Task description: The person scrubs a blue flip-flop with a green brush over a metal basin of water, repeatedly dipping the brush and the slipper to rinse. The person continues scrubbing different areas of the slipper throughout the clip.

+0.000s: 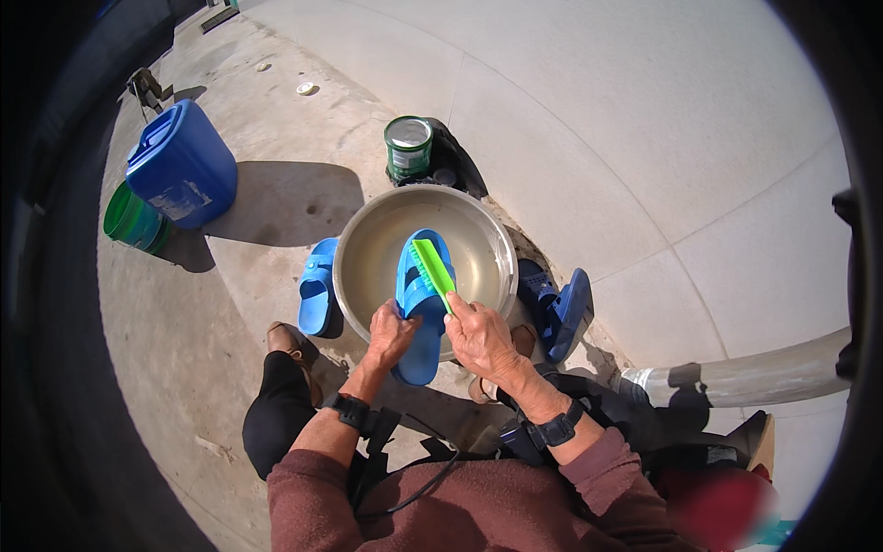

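My left hand (394, 334) grips the side of a light-blue slide sandal (422, 338), held over the near rim of a round metal basin (356, 222). In my right hand (481, 338) is the handle of a bright green scrub brush (434, 268). Its green bristles face left, against or just above the sandal's strap; contact is hard to tell. Cloudy water (376, 255) covers the basin's bottom. The matching blue slide sandal (316, 290) lies on the ground against the basin's left side.
Dark-blue sandals (560, 310) lie right of the basin, by the tiled wall (641, 152). Behind it stands a green tin can (408, 148). A blue jerrycan (183, 165) and a green bucket (131, 217) are at left. A pipe (752, 372) runs at right, and another person's red-clad part (721, 507) shows lower right.
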`<state>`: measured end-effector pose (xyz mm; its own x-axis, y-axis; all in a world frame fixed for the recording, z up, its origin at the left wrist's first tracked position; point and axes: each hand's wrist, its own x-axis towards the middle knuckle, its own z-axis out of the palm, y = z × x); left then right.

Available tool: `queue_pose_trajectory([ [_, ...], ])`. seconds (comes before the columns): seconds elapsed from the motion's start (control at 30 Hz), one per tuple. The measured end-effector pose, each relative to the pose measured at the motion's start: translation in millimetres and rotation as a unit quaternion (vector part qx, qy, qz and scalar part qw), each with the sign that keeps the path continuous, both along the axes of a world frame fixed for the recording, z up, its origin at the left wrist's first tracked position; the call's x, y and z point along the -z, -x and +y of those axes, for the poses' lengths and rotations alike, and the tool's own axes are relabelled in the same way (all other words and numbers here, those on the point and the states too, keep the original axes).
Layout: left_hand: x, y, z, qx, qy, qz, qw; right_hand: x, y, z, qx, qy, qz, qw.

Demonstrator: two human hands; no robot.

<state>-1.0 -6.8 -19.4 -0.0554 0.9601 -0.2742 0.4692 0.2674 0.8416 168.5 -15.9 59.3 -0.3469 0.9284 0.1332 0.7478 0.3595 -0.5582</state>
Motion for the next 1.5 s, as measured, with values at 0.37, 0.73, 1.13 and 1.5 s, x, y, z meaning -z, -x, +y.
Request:
queue_pose_trajectory([
  [0.37, -4, 1, -4, -0.043, 0.094, -0.285, 0.953, 69, -14, 71, 0.146, 0.042, 0.096, 0.984],
  [0.73, 10, 13, -3, -0.073, 0.075, -0.326, 0.94, 184, -38, 33, 0.179, 0.311, 0.045, 0.932],
  [1.13, -44, 26, 13, -0.032, 0.072, -0.203, 0.976, -10, -39, 21, -0.048, 0.091, 0.126, 0.987],
  [1.5, -31, 15, -2, 0.014, 0.059, -0.103, 0.993, 5, -33, 0, 0.016, 0.024, 0.142, 0.989],
])
